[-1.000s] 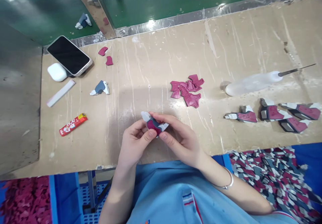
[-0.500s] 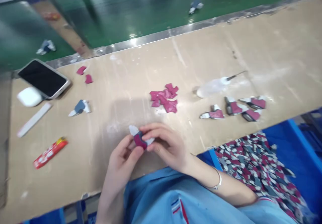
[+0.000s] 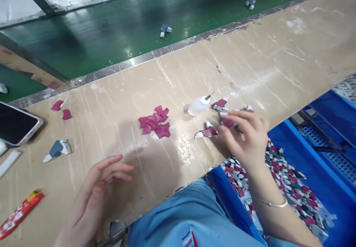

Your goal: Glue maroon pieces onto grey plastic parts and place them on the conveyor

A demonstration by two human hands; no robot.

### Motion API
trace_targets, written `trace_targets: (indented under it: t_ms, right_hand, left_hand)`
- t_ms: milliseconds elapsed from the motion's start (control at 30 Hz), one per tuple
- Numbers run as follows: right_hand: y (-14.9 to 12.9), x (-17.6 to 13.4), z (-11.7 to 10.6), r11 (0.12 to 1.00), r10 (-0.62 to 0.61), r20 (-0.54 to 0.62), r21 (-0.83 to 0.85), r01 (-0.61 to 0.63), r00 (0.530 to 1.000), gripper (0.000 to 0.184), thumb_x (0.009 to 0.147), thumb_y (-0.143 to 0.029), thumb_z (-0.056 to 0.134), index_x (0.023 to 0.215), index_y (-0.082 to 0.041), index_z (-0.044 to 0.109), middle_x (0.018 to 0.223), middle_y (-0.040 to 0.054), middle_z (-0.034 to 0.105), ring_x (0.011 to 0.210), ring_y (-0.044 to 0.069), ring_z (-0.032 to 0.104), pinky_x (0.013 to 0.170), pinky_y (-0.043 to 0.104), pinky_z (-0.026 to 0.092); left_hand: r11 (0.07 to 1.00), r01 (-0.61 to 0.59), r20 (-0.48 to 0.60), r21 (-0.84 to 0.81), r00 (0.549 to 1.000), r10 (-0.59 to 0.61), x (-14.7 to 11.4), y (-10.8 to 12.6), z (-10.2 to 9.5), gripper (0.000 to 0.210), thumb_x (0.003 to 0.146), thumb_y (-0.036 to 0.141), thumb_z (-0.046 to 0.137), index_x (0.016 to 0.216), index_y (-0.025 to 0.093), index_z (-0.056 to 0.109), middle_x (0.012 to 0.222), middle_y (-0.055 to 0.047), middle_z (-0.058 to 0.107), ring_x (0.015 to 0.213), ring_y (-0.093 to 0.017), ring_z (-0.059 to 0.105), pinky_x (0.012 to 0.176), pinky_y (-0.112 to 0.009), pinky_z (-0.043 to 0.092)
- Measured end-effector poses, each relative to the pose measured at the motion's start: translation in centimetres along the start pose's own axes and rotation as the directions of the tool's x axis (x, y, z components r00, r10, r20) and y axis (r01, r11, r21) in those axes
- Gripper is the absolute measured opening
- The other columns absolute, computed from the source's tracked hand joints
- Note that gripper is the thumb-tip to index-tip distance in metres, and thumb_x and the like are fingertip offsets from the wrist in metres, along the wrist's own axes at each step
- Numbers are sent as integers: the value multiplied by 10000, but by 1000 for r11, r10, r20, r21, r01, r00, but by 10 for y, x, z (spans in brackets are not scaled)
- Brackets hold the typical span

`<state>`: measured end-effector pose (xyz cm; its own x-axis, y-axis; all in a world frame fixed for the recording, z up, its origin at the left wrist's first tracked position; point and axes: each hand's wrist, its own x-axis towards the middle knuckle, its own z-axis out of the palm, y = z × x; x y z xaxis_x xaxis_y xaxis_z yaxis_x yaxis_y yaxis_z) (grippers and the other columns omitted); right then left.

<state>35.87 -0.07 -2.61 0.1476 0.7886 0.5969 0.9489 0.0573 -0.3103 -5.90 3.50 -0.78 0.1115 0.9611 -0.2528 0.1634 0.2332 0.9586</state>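
Observation:
My right hand (image 3: pixel 246 139) is over a group of small assembled pieces at the right, its thumb and fingers closed round a small maroon-and-white piece (image 3: pixel 228 122). The fingers partly hide that piece and its neighbours. To its left lies a similar piece (image 3: pixel 209 131), and another (image 3: pixel 220 104) rests above it. A translucent squeeze bottle (image 3: pixel 198 107) with a thin needle tip is just beyond. My left hand (image 3: pixel 102 182) hovers above the table's front part, empty, fingers apart. Between the hands and farther back is a pile of flat maroon pieces (image 3: pixel 157 121).
Left on the table (image 3: pixel 91 128) are two maroon pieces (image 3: pixel 66 114), a blue-grey and white piece (image 3: pixel 58 149), a phone (image 3: pixel 18 123) and a red wrapper (image 3: pixel 20 213). A blue bin (image 3: pixel 292 147) of many pieces sits below at right. Behind runs a green belt (image 3: pixel 105 36) carrying pieces.
Both hands were together on the small piece at the table's front. Now they are apart: the right has moved right to the group of pieces, the left has let go. The view has shifted.

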Motion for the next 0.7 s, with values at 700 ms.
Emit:
trace_targets:
  t_ms: [700]
  right_hand:
    - [-7, -17, 9, 993, -104, 28, 55, 102, 994, 152, 1069, -333, 720, 1200, -260, 741, 928, 39, 831, 893, 250, 708, 838, 418, 446]
  left_hand:
    - [752, -277, 151, 598, 960, 234, 219, 136, 69, 333, 1017, 504, 682, 1080, 186, 760, 947, 29, 774, 989, -215, 725, 1189, -515, 518]
